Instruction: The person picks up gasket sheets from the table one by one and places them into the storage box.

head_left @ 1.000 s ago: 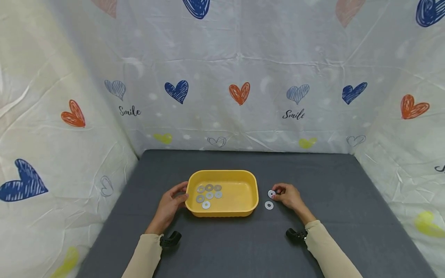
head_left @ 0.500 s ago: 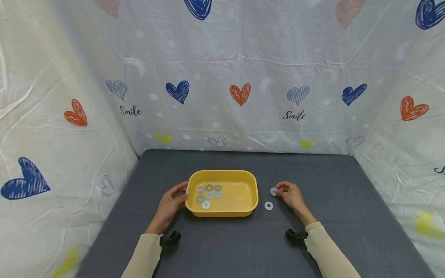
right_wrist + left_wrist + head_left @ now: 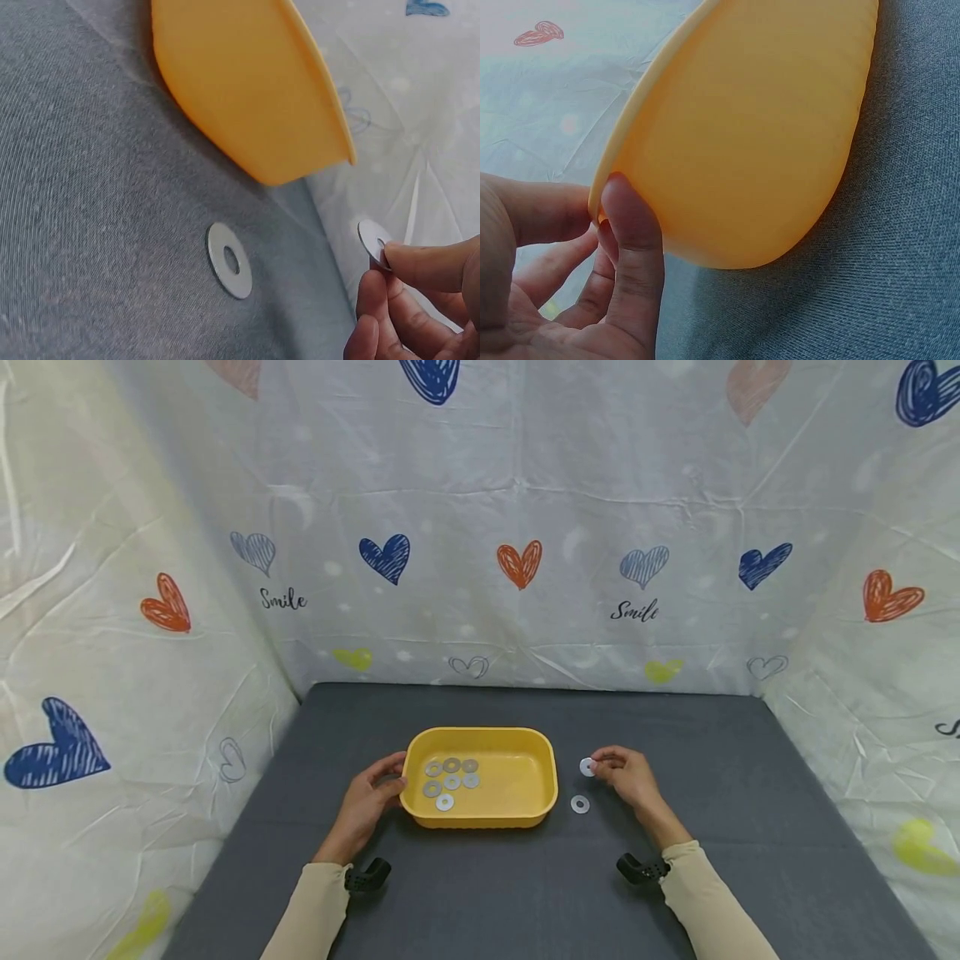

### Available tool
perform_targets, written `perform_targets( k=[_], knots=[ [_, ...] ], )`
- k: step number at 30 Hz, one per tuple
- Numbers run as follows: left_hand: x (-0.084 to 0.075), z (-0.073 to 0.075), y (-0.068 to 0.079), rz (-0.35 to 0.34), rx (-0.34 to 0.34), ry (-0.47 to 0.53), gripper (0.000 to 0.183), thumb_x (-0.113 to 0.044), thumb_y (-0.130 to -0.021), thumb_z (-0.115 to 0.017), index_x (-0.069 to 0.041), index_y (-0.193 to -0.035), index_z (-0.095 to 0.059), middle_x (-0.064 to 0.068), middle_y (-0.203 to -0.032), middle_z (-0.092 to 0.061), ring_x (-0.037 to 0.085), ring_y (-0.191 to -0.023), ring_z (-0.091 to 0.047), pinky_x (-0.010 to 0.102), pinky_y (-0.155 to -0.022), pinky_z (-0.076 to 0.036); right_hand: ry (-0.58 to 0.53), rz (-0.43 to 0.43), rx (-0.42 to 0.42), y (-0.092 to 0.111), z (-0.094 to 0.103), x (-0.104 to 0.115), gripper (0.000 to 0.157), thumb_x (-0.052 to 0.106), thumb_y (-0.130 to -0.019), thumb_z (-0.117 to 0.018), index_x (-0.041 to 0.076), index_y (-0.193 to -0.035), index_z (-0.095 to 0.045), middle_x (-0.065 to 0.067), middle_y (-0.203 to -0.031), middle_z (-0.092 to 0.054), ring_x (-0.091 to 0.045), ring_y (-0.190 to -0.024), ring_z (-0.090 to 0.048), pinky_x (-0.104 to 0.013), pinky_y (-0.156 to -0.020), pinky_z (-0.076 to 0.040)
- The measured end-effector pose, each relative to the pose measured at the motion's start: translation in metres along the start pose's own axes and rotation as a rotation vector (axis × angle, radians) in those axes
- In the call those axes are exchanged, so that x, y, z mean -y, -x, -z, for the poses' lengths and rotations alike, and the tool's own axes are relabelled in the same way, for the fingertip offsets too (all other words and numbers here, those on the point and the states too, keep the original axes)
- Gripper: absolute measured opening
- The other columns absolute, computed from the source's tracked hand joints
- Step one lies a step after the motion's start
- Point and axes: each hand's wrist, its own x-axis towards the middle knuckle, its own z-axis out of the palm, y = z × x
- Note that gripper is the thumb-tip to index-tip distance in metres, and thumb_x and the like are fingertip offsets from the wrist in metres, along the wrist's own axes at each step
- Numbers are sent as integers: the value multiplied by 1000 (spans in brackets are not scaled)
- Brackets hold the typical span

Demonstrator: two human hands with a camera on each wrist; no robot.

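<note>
A yellow plastic tub (image 3: 517, 777) stands on the dark cloth, with several flat metal washers (image 3: 452, 782) lying in its left half. My left hand (image 3: 367, 802) pinches the tub's left rim; the left wrist view shows the thumb (image 3: 634, 225) on the outside wall just under the lip. To the right of the tub, my right hand (image 3: 628, 779) pinches a washer (image 3: 371, 241) between thumb and fingertips, tilted and raised off the cloth. One more washer (image 3: 229, 261) lies flat on the cloth, between the tub and the right hand.
A dark grey cloth (image 3: 480, 902) covers the table. Behind and at both sides hangs a pale curtain (image 3: 450, 460) printed with hearts. Each wrist wears a black strap, such as the one on the right wrist (image 3: 641, 868).
My right hand has lifted the washer slightly up and away from the one on the cloth, then shifted a little left. My left hand and the tub stay put.
</note>
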Motion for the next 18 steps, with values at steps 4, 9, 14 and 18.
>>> perform_targets(
  k=[4, 9, 14, 18],
  knots=[
    [2, 1, -1, -1, 5, 4, 49, -11, -97, -59, -15, -145, -48, 11, -128, -48, 19, -104, -60, 29, -77, -57, -2, -3, -9, 2, -1, 6, 17, 12, -89, -72, 4, -103, -71, -2, -84, -70, -30, -88, -65, -32, -72, -52],
    [3, 1, 0, -4, 9, 7, 49, -11, -97, -58, -15, -145, -48, 13, -130, -47, 20, -106, -60, 28, -77, -57, -15, 5, -21, 5, -3, 12, 17, 16, -89, -73, 6, -102, -73, -2, -84, -71, -36, -90, -65, -35, -73, -52],
    [3, 1, -1, 2, 11, 15, 49, -10, -98, -58, -14, -146, -47, 15, -133, -46, 23, -106, -59, 26, -76, -56, -30, 25, -19, 10, -6, 20, 17, 17, -90, -73, 6, -102, -73, -3, -84, -72, -38, -90, -64, -39, -74, -52],
    [3, 1, -3, 7, 17, 17, 51, -9, -98, -57, -11, -148, -44, 18, -136, -45, 24, -105, -60, 25, -75, -56, -38, 46, -15, 14, -9, 29, 16, 17, -90, -73, 7, -102, -74, -4, -84, -72, -33, -87, -66, -40, -77, -53]
  ],
)
